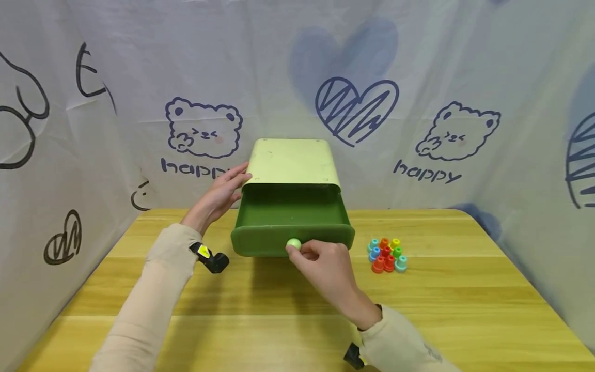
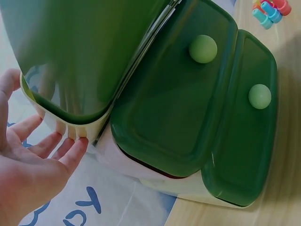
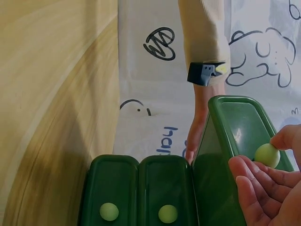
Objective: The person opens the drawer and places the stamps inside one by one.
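A small three-drawer cabinet (image 1: 293, 163) with a cream top and green drawers stands at the back of the table. Its top drawer (image 1: 260, 242) is pulled out, and its inside looks bare. My right hand (image 1: 327, 268) pinches the round pale-green knob (image 1: 293, 243) of that drawer between thumb and fingers. On the cabinet's left side rests my left hand (image 1: 218, 197), its fingertips against the cream casing in the left wrist view. Below, the middle drawer (image 2: 164, 99) and the bottom drawer (image 2: 242, 136) are closed, each with a round knob.
To the right of the cabinet, several small colored pegs (image 1: 387, 255) in red, blue, green and yellow stand grouped on the wooden table (image 1: 232, 330). A white cloth (image 1: 279, 67) printed with bears and hearts hangs behind and at both sides.
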A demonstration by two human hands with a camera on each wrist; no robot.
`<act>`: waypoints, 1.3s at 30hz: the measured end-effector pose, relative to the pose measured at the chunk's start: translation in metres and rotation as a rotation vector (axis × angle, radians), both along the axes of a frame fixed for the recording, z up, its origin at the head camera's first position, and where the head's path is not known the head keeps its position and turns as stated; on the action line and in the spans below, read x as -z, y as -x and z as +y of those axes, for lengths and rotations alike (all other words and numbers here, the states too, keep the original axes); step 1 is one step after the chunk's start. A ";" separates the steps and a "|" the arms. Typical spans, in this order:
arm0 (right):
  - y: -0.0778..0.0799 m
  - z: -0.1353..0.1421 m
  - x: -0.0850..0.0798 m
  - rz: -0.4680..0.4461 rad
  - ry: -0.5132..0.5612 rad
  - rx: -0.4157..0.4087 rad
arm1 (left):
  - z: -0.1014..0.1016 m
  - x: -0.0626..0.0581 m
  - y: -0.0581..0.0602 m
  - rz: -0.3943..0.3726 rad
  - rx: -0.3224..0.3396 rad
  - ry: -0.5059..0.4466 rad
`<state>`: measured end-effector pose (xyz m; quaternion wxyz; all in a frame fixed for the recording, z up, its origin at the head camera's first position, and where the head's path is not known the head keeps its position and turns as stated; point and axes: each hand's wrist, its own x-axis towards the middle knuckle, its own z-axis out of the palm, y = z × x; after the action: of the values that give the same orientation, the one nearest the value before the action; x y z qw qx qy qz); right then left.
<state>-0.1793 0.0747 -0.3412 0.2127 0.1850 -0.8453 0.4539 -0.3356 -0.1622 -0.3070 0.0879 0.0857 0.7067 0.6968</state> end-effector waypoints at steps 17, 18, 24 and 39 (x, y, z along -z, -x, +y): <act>-0.011 -0.001 0.007 0.000 -0.052 -0.043 | -0.003 0.001 0.000 0.011 -0.005 0.016; -0.011 0.000 0.008 -0.004 -0.055 -0.046 | -0.003 0.000 0.000 0.012 -0.004 0.018; -0.012 0.000 0.016 0.004 -0.086 -0.060 | -0.003 0.001 0.000 0.013 0.000 0.033; -0.027 0.025 0.012 -0.087 -0.189 -0.132 | -0.005 0.004 0.001 0.051 0.036 0.079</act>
<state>-0.1524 0.0998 -0.3532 0.1272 0.2394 -0.8787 0.3929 -0.3364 -0.1677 -0.3113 0.0857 0.1124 0.7341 0.6641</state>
